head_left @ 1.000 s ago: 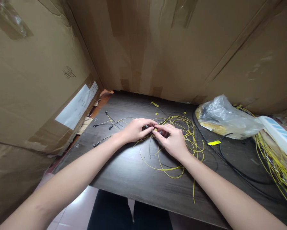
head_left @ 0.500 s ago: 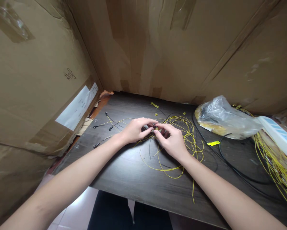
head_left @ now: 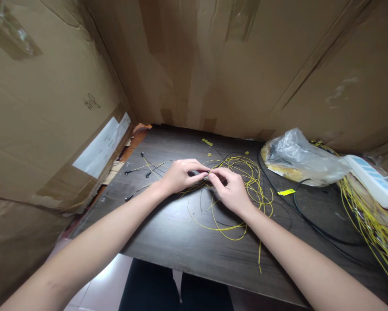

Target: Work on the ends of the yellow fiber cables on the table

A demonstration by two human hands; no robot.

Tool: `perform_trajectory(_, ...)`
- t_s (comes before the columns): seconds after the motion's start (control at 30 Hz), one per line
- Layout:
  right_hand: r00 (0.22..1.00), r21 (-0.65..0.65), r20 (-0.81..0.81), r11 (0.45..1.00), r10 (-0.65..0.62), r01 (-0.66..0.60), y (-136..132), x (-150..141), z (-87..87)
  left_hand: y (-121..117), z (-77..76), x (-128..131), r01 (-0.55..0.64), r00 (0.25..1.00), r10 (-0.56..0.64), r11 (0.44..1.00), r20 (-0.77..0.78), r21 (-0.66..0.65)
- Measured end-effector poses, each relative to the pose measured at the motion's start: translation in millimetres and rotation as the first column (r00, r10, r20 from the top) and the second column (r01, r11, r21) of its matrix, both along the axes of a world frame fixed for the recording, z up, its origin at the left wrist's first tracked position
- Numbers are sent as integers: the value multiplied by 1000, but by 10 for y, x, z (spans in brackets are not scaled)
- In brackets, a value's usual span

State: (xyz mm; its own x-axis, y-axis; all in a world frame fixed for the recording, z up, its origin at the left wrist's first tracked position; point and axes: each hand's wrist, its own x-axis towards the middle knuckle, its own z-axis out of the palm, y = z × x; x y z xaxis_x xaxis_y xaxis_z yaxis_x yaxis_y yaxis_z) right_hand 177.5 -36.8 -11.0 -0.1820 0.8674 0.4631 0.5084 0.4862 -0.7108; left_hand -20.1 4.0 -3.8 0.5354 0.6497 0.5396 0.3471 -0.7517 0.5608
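My left hand (head_left: 184, 176) and my right hand (head_left: 229, 186) meet fingertip to fingertip over the table's middle. Both are closed in a pinch on a thin wire, whose held part is mostly hidden by the fingers. Below and around the right hand lies a loose tangle of thin yellow wires (head_left: 249, 172) mixed with some black ones. Several thin leads with black angled connectors (head_left: 147, 174) spread out to the left of my left hand.
Small yellow pieces (head_left: 207, 142) lie at the back of the dark table (head_left: 155, 229). A clear plastic bag (head_left: 306, 157), a black cable (head_left: 313, 222) with a yellow tag (head_left: 286, 192), a white device (head_left: 372, 181) and a yellow wire bundle (head_left: 369, 220) occupy the right. Cardboard walls (head_left: 194, 77) enclose the back and left.
My fingertips have drawn closer together, covering the small dark and yellow part that showed between them. The whole view has shifted slightly; the things on the table lie as before.
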Motion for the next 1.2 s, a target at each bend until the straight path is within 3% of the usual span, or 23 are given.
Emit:
perform_trajectory(0.1, 1000, 11, 13, 1000, 11, -12, 10, -1, -16, 12, -8, 2, 4, 1000, -5, 1000, 27, 9)
perform_trajectory(0.43, 999, 74, 32, 996, -42, 39, -8, 7, -26, 40, -53, 9, -18, 995, 37, 980, 94, -197)
perform_trajectory(0.87, 991, 67, -6, 989, -133, 133, -11, 20, -17, -20, 22, 43, -55, 998, 52, 989, -22, -134)
perform_trajectory(1.2, 995, 50, -33, 995, -90, 92, -24, 16, -16, -25, 22, 42, -45, 999, 51, 968, 16, -246)
